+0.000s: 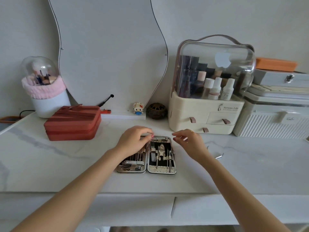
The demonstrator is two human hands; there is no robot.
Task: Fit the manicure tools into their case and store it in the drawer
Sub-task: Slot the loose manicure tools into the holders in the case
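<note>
**Tools nearly seated in the open case**

We had the manicure case (161,169) lying open flat on the marble vanity top (66,164), both halves showing rows of steel tools under their straps. Our left hand (133,139) rested over the far end of the left half, fingers curled down onto the tools there; whether they pinched one we could not tell. Our right hand (189,141) hovered just beside the case's far right corner, fingers loosely bent and apart, holding nothing. One curved steel tool (217,155) lay loose on the top to the right, partly behind our right wrist.

We judged the tools stiff, light and slick, best pinched at mid-shaft and slid under a strap. The case looked rigid and hinged; closed, it should be gripped across both edges. The drawer front (205,210) below sat shut.
</note>
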